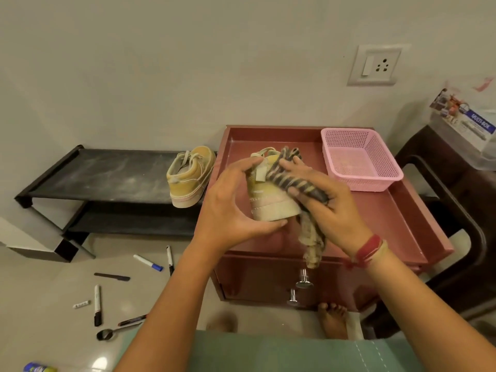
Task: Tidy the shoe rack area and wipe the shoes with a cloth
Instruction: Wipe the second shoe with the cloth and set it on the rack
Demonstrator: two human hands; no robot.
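Nearest me, on the pale tiled floor at the left, lie a steel spoon (107, 334) and several scattered marker pens (148, 263). A bare foot (332, 319) stands close against the front of a maroon metal cabinet (418, 218) with a raised rim round its top.

Above the near part of that top, the person holds a pale yellow canvas sneaker (271, 202) in the air, heel toward them. The left hand (228, 208) grips it from the left, with the thumb under the sole and the fingers curled over the collar. The right hand (330, 208) is closed around a dark-and-cream striped cloth (295, 181) and presses it against the sneaker's right side. The loose end of the cloth hangs down below the wrist.

Farther back, a pink perforated plastic basket (386, 167) sits in the far right corner of the cabinet top. To the left, a black two-shelf shoe rack (102, 173) stands against the wall. A matching yellow sneaker (192, 175) rests on the right end of its dusty upper shelf, just beside the cabinet. On the wall beyond is a white switch-and-socket plate (374, 65).
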